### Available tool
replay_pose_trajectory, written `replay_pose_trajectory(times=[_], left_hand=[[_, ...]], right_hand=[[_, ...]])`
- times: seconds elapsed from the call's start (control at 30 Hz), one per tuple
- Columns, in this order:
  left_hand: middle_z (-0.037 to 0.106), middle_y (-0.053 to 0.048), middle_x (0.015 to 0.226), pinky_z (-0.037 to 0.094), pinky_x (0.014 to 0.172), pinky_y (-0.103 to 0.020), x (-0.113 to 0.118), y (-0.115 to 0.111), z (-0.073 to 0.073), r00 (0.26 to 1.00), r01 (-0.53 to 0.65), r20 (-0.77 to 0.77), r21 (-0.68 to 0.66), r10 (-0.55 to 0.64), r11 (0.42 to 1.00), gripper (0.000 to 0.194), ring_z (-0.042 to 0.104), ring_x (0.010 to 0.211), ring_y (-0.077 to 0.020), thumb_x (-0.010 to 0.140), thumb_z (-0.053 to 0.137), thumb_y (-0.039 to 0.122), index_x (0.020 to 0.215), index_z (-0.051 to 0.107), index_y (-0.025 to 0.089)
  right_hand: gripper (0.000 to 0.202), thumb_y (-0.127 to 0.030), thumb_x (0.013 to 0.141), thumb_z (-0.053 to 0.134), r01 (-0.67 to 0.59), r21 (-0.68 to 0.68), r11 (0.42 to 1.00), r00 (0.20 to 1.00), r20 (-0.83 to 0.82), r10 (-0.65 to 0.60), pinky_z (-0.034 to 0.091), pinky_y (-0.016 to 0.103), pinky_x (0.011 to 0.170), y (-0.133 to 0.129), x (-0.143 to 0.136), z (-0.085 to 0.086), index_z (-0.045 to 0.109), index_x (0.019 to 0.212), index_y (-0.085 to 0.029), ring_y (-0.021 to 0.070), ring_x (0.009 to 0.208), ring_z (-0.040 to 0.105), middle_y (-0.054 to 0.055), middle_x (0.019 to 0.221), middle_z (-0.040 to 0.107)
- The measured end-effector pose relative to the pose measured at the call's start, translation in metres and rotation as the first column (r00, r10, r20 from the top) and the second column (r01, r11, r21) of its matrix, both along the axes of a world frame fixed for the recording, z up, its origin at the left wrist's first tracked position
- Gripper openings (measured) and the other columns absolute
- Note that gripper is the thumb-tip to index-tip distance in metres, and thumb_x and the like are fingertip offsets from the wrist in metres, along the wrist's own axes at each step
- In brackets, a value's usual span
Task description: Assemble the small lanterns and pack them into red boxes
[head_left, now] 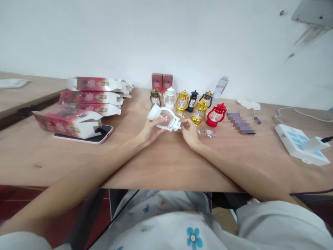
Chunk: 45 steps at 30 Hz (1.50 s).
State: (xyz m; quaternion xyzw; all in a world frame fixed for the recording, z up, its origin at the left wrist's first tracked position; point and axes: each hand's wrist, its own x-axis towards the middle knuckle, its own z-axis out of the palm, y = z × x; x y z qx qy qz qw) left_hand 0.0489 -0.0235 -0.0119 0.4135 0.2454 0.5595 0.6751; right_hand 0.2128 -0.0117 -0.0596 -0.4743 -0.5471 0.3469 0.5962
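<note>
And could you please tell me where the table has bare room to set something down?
The table shows bare wood left of the left forearm, in front of the phone, and between the right forearm and power strip. It is crowded around the standing lanterns, small parts and red boxes.

The white lantern (171,116) at the centre looks like smooth plastic around a clear, see-through middle. Right of it, the gold lanterns (199,113) look shiny and metallic, the red lantern (217,115) glossy. At left, the cartons (90,97) are smooth printed card with some sheen. The worktop (161,170) is wood, fairly matt; the wall (130,41) above, matt; the garment (166,217) at bottom, soft cloth.
</note>
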Motion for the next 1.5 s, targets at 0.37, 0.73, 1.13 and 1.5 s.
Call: replay_pose_trajectory(times=[0.37, 0.73, 1.13, 1.5], left_hand=[[0.068, 0.001, 0.080, 0.052, 0.069, -0.024, -0.003, 0.015, -0.004, 0.976, -0.218, 0.018, -0.003, 0.218, 0.976, 0.029, 0.064, 0.077, -0.0130, 0.062, 0.077, 0.017, 0.087, 0.062, 0.017], [0.068, -0.003, 0.092, 0.053, 0.084, -0.030, 0.003, 0.001, -0.008, 0.999, -0.032, 0.005, -0.096, 0.032, 0.995, 0.033, 0.064, 0.087, -0.0151, 0.065, 0.075, 0.016, 0.094, 0.060, 0.015], [0.062, -0.004, 0.100, 0.041, 0.091, -0.031, 0.005, -0.005, -0.012, 0.929, -0.047, -0.347, 0.232, 0.128, 0.971, 0.038, 0.056, 0.100, -0.0201, 0.066, 0.073, 0.036, 0.095, 0.059, 0.016], [0.062, -0.002, 0.086, 0.044, 0.084, -0.031, 0.007, 0.011, -0.029, 0.934, -0.074, -0.328, 0.201, 0.138, 0.977, 0.033, 0.058, 0.087, -0.0184, 0.064, 0.076, 0.033, 0.084, 0.057, 0.016]], right_hand=[[0.027, -0.036, 0.088, 0.048, -0.263, 0.311, 0.913, 0.906, 0.404, 0.123, 0.046, 0.034, 0.086, -0.039, -0.005, 0.024, 0.062, 0.069, -0.023, 0.0174, 0.088, 0.059, 0.003, 0.088, 0.062], [0.039, -0.045, 0.074, 0.065, -0.221, 0.130, 0.966, 0.974, -0.025, 0.226, 0.051, 0.032, 0.081, -0.015, -0.011, 0.006, 0.050, 0.102, -0.024, 0.0169, 0.093, 0.060, 0.004, 0.106, 0.061], [0.029, -0.033, 0.077, 0.063, -0.069, 0.350, 0.934, 0.956, 0.290, -0.038, 0.047, 0.034, 0.081, -0.029, -0.003, 0.038, 0.053, 0.102, -0.024, 0.0203, 0.093, 0.057, 0.005, 0.104, 0.061], [0.033, -0.014, 0.073, 0.041, -0.243, 0.569, 0.785, 0.804, 0.571, -0.165, 0.033, 0.051, 0.097, -0.018, -0.025, 0.078, 0.063, 0.095, -0.025, 0.0286, 0.110, 0.047, 0.005, 0.112, 0.058]])
